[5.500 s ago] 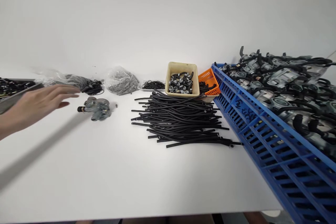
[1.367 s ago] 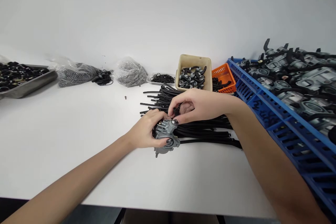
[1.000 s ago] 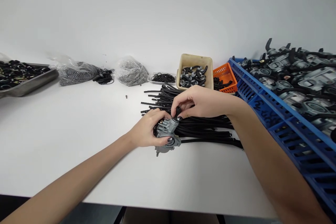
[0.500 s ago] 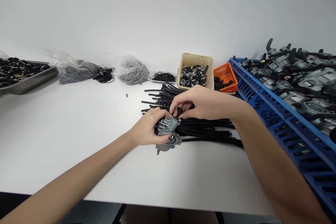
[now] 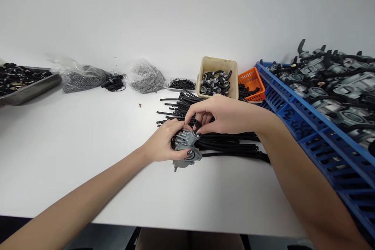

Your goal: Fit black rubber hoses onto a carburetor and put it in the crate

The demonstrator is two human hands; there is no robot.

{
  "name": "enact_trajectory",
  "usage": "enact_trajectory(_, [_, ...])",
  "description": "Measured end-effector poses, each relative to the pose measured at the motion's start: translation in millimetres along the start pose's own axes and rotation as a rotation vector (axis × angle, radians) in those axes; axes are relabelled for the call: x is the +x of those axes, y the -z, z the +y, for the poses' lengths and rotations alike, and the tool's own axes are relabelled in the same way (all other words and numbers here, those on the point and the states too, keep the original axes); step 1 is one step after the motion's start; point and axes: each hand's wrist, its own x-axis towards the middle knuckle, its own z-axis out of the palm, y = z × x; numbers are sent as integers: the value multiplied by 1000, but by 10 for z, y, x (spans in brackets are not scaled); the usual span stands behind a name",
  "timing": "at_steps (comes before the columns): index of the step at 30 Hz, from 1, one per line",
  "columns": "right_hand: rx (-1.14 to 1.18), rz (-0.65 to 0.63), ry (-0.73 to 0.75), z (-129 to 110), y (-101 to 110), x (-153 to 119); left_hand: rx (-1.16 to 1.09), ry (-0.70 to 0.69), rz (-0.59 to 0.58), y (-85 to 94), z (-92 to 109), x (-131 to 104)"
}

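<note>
My left hand [image 5: 165, 140] is closed around a grey metal carburetor [image 5: 187, 146], its thumb lying across the round opening at the front. At the carburetor's upper end, my right hand [image 5: 213, 115] pinches a short black rubber tube [image 5: 197, 125] between thumb and fingers. The tube's lower end meets the metal body; how far it sits on the fitting is hidden by the fingertips. Behind and right of the carburetor lies a bundle of long black hoses [image 5: 228, 144], partly covered by my right hand.
A beige bin [image 5: 219, 64] of elbow pieces and an orange basket [image 5: 251, 80] stand behind the hoses. On the right, a blue crate [image 5: 299, 105] is heaped with carburetors. Plastic bags [image 5: 145, 76] of small parts, black rings [image 5: 181, 84] and a metal tray [image 5: 35, 90] line the back left.
My right fingers have shifted slightly left and curled further over the black tube, which now leans and shows less. My left hand keeps its grip on the carburetor. The view has shifted a little.
</note>
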Motion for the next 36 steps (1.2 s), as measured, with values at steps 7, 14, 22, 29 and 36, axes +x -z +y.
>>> enact_trajectory(7, [-9,-17,-76,15,24,18,-31,-3,-10,22,57,26])
enact_trajectory(14, [-35,-5,-100,51,16,49,-33,-35,12,-6,-10,13])
enact_trajectory(22, [-39,-18,-175,101,27,77,-16,-45,16,-5,-33,0])
enact_trajectory(29, [-28,-64,-303,135,57,63,21,-57,17,17,-9,15])
enact_trajectory(36, [-235,-40,-515,-45,49,-11,48,-47,22,12,-14,10])
